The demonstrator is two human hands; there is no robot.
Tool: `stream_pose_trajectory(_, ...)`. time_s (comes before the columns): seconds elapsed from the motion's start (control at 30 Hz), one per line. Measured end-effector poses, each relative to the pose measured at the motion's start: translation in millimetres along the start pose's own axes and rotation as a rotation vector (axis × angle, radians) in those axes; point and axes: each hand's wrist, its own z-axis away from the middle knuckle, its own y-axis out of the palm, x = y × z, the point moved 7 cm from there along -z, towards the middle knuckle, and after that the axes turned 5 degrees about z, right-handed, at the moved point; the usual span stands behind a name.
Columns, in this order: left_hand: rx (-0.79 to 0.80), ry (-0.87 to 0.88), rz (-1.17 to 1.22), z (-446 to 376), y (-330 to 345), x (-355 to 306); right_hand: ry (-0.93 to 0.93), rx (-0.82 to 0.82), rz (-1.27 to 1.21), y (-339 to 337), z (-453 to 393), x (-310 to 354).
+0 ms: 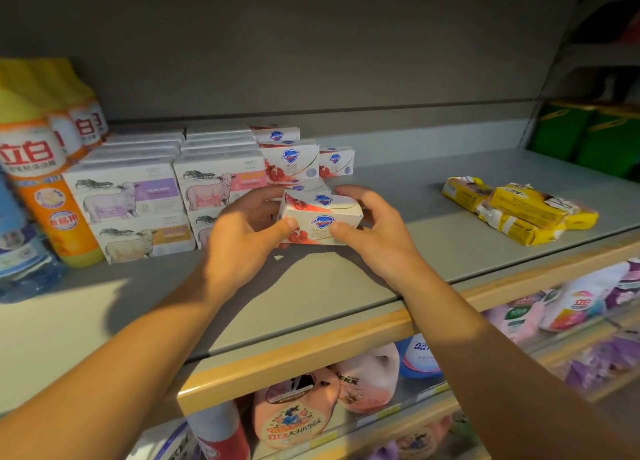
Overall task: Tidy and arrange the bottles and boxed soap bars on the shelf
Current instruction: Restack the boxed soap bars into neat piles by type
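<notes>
A white Safeguard soap box [320, 219] with a red pomegranate picture is held just above the grey shelf [415, 251]. My left hand [242, 231] grips its left end and my right hand [374, 231] grips its right end. Behind it stand more Safeguard boxes [291, 160] in a stack. To their left are stacked white sheep-print soap boxes [128, 196]. Orange and yellow detergent bottles [45, 182] stand in a row at the far left, with a blue bottle [17, 248] in front.
Several yellow wrapped soap bars [519, 210] lie in a loose heap on the right of the shelf. Green boxes [588, 137] sit at the far right. A wooden shelf lip [311, 348] runs along the front; pouches and bottles [298, 411] fill the shelf below.
</notes>
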Motion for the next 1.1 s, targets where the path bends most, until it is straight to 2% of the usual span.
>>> stream_pose_trajectory(0.1, 0.007, 0.015, -0.018, 1, 2, -1, -0.028, -0.049, 0.108, -2, 1, 1)
stream_pose_trajectory(0.17, -0.029, -0.031, -0.098, 1, 1, 2, -0.049, -0.149, 0.168, -9, 2, 4)
stream_pose_trajectory(0.23, -0.036, -0.063, -0.284, 1, 0, 5, -0.068, -0.274, 0.182, -22, 2, 7)
stream_pose_trajectory(0.33, 0.065, -0.090, -0.550, 6, 7, 11, -0.100, -0.392, 0.244, -39, -9, 18)
stream_pose_trajectory(0.5, 0.330, 0.021, -0.840, 14, 24, 15, -0.207, -0.292, 0.346, -27, -50, 40)
stream_pose_trajectory(0.57, 0.382, 0.030, -0.903, 14, 27, 18, -0.243, -0.241, 0.463, -15, -71, 45)
stream_pose_trajectory(0.67, 0.379, 0.020, -0.905, 13, 28, 21, -0.278, -0.173, 0.638, 2, -97, 46)
stream_pose_trajectory(0.83, 0.348, 0.015, -0.886, 12, 25, 20, -0.332, -0.099, 0.698, 19, -118, 33)
stream_pose_trajectory(1.1, 0.328, -0.027, -0.879, 11, 26, 19, -0.420, -0.156, 0.775, 25, -122, 26)
